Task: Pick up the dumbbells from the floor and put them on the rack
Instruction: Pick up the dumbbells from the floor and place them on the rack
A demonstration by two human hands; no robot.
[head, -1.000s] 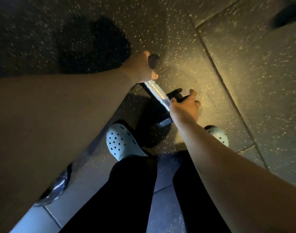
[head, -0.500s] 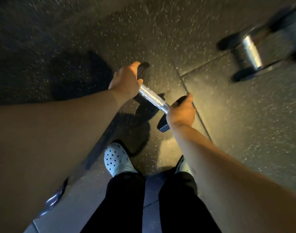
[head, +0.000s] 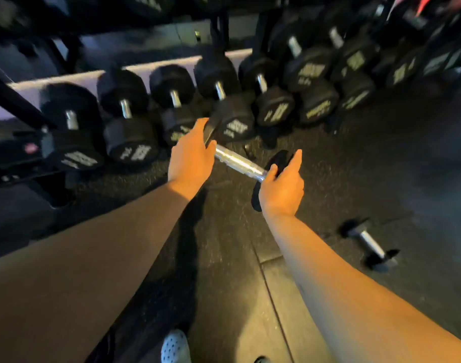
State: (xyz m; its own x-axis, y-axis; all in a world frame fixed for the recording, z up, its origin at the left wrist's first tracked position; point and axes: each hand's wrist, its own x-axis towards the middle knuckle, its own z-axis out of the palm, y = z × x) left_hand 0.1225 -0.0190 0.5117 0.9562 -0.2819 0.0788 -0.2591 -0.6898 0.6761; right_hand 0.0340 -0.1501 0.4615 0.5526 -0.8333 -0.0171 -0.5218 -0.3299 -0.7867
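Observation:
I hold a small dumbbell [head: 237, 162] with a shiny chrome handle and thin black end plates, lifted off the floor at chest-centre. My left hand [head: 191, 158] grips its far-left end plate and my right hand [head: 283, 188] grips its near-right end plate. The rack [head: 12, 100] stretches across the top of the view, its low tier filled with a row of large black dumbbells [head: 129, 121]. A second small chrome-handled dumbbell [head: 368, 243] lies on the floor to the right.
Dark speckled rubber floor tiles [head: 355, 158] lie between me and the rack. A black slanted rack upright [head: 4, 93] stands at the left. My white perforated shoe [head: 175, 347] shows at the bottom edge. The frame is motion-blurred.
The view has swung up from the floor to the rack. Both hands have raised the dumbbell higher, keeping their grip on its ends. The other dumbbell now lies lower right.

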